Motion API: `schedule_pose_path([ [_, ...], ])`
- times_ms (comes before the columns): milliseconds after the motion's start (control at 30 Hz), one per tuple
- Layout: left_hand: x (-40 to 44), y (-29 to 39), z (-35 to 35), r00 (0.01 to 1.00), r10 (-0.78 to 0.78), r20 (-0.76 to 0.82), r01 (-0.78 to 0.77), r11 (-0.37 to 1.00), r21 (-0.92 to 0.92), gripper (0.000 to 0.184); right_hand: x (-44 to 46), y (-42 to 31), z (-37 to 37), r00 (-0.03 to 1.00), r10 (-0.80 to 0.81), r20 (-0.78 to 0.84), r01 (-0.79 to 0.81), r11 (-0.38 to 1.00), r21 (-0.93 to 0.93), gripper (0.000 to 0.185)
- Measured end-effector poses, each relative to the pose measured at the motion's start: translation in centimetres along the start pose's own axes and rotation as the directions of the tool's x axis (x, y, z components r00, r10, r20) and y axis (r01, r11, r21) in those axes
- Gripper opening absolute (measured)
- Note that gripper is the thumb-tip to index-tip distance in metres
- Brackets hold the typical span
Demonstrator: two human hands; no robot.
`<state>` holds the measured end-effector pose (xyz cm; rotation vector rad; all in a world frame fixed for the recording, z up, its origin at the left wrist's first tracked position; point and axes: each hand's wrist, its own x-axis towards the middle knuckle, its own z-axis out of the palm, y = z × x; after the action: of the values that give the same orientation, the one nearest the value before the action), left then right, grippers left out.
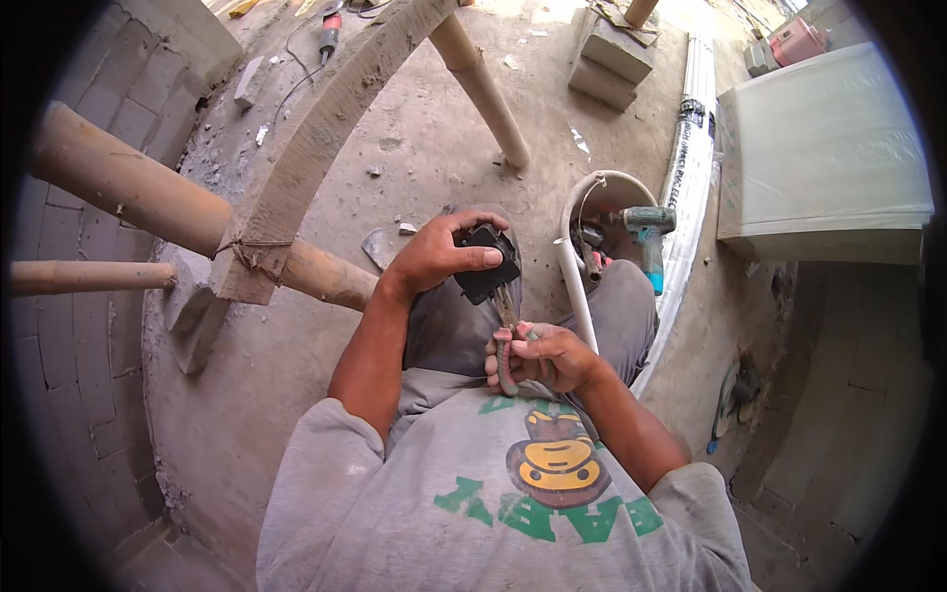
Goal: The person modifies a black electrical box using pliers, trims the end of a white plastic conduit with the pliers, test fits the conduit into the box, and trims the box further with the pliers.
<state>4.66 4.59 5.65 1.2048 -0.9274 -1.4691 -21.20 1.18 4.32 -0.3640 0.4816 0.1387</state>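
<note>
We judge the work unfinished, its remainder unclear: left of the bucket point(614, 193), the left hand point(439, 255) grips a black box point(481, 280) and the right hand point(554, 357) holds pliers point(504, 361), tips at its near side.

This looks like a building site: bare block walls point(109, 395), a dusty concrete floor point(395, 118), rough poles point(483, 89) and a cordless drill point(648, 232).

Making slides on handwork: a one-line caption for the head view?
Left hand holds a black part while right hand holds pliers against it.
</note>
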Motion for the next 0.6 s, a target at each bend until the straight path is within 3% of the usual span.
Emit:
schedule_pose_path([
  [100,-0.2,0.8,0.1,0.999,-0.041,0.021,0.043,0.996,-0.074,0.054,0.1,-0.6,-0.2,0.999,-0.010,0.050,0.015,0.993,-0.113,0.027],
  [200,-0.1,2.0,-0.3,0.992,-0.035,0.125,0.022,0.994,0.103,0.057,-1.0,-1.8,1.0,0.997,0.078,-0.010,-0.078,0.971,-0.224,0.028],
  [300,0.6,2.9,-0.3,0.968,-0.149,0.204,0.075,0.940,0.332,0.057,-1.9,-3.0,0.8,0.984,0.167,-0.065,-0.179,0.944,-0.279,0.028],
  [400,1.0,1.7,-0.7,0.988,-0.044,0.148,0.023,0.990,0.141,0.054,-1.4,-3.1,0.9,0.995,0.094,-0.027,-0.098,0.951,-0.292,0.031],
  [433,0.7,1.5,-0.4,0.994,-0.060,0.086,0.061,0.998,-0.009,0.054,-1.2,-2.9,1.2,0.997,0.058,-0.057,-0.070,0.969,-0.237,0.031],
  [500,0.4,0.9,-0.1,1.000,-0.019,0.020,0.020,0.998,-0.057,0.053,-0.9,-2.0,2.3,0.992,-0.001,-0.123,-0.015,0.992,-0.123,0.032],
  [600,-0.1,0.6,0.1,0.999,0.028,-0.024,-0.030,0.997,-0.072,0.053,-0.4,-1.2,2.2,0.995,0.001,-0.099,-0.012,0.993,-0.116,0.028],
])
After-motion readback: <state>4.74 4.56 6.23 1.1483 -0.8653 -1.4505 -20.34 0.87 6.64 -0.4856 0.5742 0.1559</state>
